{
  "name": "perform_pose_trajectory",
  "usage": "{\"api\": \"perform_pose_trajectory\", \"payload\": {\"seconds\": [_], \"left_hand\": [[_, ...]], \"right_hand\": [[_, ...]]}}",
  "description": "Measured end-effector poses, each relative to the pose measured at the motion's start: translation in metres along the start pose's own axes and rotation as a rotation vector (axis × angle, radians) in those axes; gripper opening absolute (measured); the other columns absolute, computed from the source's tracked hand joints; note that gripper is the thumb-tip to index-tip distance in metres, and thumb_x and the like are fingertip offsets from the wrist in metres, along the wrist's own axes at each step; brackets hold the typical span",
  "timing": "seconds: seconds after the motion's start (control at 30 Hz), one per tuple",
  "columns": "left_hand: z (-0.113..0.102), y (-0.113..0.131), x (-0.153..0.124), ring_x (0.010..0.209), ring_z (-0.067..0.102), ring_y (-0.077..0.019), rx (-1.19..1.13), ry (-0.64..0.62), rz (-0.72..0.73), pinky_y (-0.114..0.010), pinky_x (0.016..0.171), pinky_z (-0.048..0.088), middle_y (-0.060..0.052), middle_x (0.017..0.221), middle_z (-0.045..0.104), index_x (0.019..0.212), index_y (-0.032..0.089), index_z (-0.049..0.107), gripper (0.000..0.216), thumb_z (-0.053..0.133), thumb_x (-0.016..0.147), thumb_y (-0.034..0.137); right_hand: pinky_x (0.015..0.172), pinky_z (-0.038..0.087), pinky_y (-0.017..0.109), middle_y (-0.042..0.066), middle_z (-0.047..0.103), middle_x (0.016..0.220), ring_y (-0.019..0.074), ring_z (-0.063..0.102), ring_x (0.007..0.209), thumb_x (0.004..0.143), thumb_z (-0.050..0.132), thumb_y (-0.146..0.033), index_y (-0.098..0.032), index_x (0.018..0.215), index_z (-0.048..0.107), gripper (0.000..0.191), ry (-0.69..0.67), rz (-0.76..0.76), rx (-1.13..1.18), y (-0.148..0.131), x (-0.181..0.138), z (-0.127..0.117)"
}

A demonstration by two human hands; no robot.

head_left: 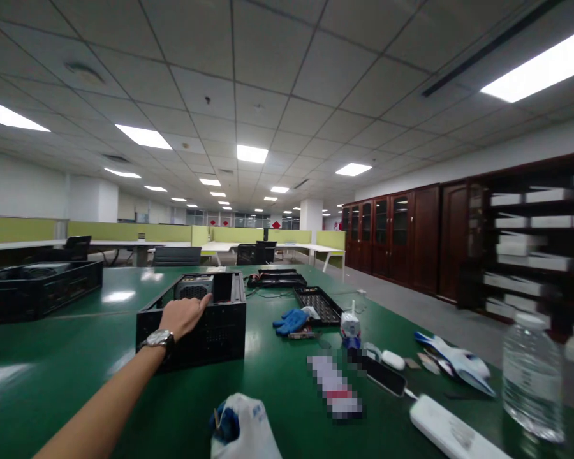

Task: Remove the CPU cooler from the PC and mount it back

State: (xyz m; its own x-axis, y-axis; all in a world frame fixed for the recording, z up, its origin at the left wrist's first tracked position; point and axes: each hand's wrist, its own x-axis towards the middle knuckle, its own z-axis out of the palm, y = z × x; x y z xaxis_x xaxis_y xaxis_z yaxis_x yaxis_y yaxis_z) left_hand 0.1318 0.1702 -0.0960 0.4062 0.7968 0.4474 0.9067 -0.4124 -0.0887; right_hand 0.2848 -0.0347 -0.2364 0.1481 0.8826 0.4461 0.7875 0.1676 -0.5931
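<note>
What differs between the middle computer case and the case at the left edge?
The left hand rests on the middle case; no hand shows on the left-edge case. The middle case is wholly in frame, while the left-edge case is cut off. Both are black, on the green table.
</note>
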Motion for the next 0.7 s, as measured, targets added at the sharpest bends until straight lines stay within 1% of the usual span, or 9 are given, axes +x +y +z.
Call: {"api": "perform_pose_trajectory", "payload": {"seconds": [0.07, 0.17, 0.23, 0.3, 0.37, 0.43, 0.47, 0.57, 0.7], "left_hand": [[0.002, -0.001, -0.004, 0.099, 0.066, -0.0224, 0.04, -0.029, -0.008, -0.044, 0.086, 0.057, -0.008, 0.118, 0.065, 0.122, 0.017, 0.06, 0.032, 0.062, 0.098, 0.038], [-0.004, -0.002, -0.012, 0.101, 0.066, -0.0229, 0.097, -0.039, 0.028, -0.044, 0.086, 0.057, -0.008, 0.121, 0.064, 0.125, 0.017, 0.059, 0.034, 0.062, 0.098, 0.037], [-0.009, -0.001, -0.018, 0.1, 0.066, -0.0229, 0.136, -0.028, 0.049, -0.044, 0.086, 0.057, -0.008, 0.12, 0.064, 0.126, 0.018, 0.058, 0.035, 0.062, 0.098, 0.038], [-0.012, 0.001, -0.025, 0.098, 0.066, -0.0222, 0.175, -0.013, 0.069, -0.044, 0.086, 0.057, -0.008, 0.117, 0.065, 0.128, 0.018, 0.057, 0.036, 0.061, 0.098, 0.038], [-0.015, 0.002, -0.033, 0.094, 0.067, -0.0215, 0.212, -0.001, 0.089, -0.043, 0.085, 0.057, -0.007, 0.112, 0.066, 0.131, 0.018, 0.055, 0.036, 0.058, 0.1, 0.035], [-0.017, 0.003, -0.044, 0.094, 0.068, -0.0224, 0.246, 0.008, 0.114, -0.041, 0.084, 0.055, -0.008, 0.11, 0.069, 0.136, 0.017, 0.052, 0.033, 0.047, 0.104, 0.022], [-0.019, 0.003, -0.05, 0.095, 0.069, -0.0237, 0.261, 0.011, 0.127, -0.041, 0.084, 0.054, -0.01, 0.11, 0.07, 0.138, 0.016, 0.051, 0.036, 0.04, 0.104, 0.014], [-0.027, 0.003, -0.077, 0.099, 0.069, -0.0285, 0.296, 0.009, 0.16, -0.04, 0.082, 0.053, -0.016, 0.115, 0.07, 0.142, 0.014, 0.05, 0.052, 0.026, 0.098, 0.001], [-0.036, -0.002, -0.12, 0.102, 0.069, -0.0303, 0.317, -0.014, 0.174, -0.043, 0.085, 0.054, -0.016, 0.121, 0.07, 0.143, 0.016, 0.051, 0.057, 0.024, 0.095, 0.001]], "right_hand": [[0.074, 0.047, 0.026, 0.003, 0.07, 0.081, 0.0197, 0.063, 0.079, 0.066, 0.067, -0.018, -0.019, 0.08, 0.072, 0.015, -0.047, 0.005, 0.043, -0.002, 0.006, -0.012], [0.065, 0.044, 0.023, 0.0, 0.069, 0.075, 0.0164, 0.062, 0.072, 0.065, 0.069, -0.019, -0.017, 0.082, 0.073, 0.018, -0.144, 0.043, 0.182, -0.003, 0.012, -0.027], [0.061, 0.042, 0.022, -0.001, 0.068, 0.073, 0.0159, 0.061, 0.07, 0.063, 0.071, -0.018, -0.017, 0.082, 0.072, 0.019, -0.145, 0.086, 0.262, -0.002, 0.013, -0.031], [0.061, 0.041, 0.022, -0.001, 0.068, 0.073, 0.0167, 0.062, 0.072, 0.061, 0.071, -0.016, -0.017, 0.082, 0.072, 0.021, -0.095, 0.127, 0.316, -0.001, 0.015, -0.031], [0.064, 0.043, 0.023, -0.001, 0.069, 0.076, 0.018, 0.064, 0.076, 0.061, 0.071, -0.015, -0.017, 0.081, 0.07, 0.02, -0.025, 0.176, 0.331, 0.002, 0.018, -0.029], [0.072, 0.045, 0.024, 0.001, 0.07, 0.08, 0.0194, 0.065, 0.081, 0.062, 0.071, -0.013, -0.017, 0.081, 0.069, 0.02, 0.064, 0.216, 0.309, 0.005, 0.022, -0.026], [0.074, 0.046, 0.025, 0.001, 0.07, 0.081, 0.02, 0.066, 0.083, 0.063, 0.07, -0.011, -0.017, 0.081, 0.068, 0.019, 0.096, 0.231, 0.3, 0.008, 0.024, -0.024], [0.08, 0.049, 0.027, 0.004, 0.072, 0.088, 0.022, 0.068, 0.089, 0.067, 0.068, -0.011, -0.017, 0.088, 0.067, 0.022, 0.171, 0.244, 0.307, 0.019, 0.029, -0.022], [0.09, 0.05, 0.031, 0.008, 0.074, 0.1, 0.0264, 0.069, 0.101, 0.068, 0.068, -0.016, -0.018, 0.101, 0.068, 0.032, 0.258, 0.248, 0.336, 0.038, 0.032, -0.022]]}}
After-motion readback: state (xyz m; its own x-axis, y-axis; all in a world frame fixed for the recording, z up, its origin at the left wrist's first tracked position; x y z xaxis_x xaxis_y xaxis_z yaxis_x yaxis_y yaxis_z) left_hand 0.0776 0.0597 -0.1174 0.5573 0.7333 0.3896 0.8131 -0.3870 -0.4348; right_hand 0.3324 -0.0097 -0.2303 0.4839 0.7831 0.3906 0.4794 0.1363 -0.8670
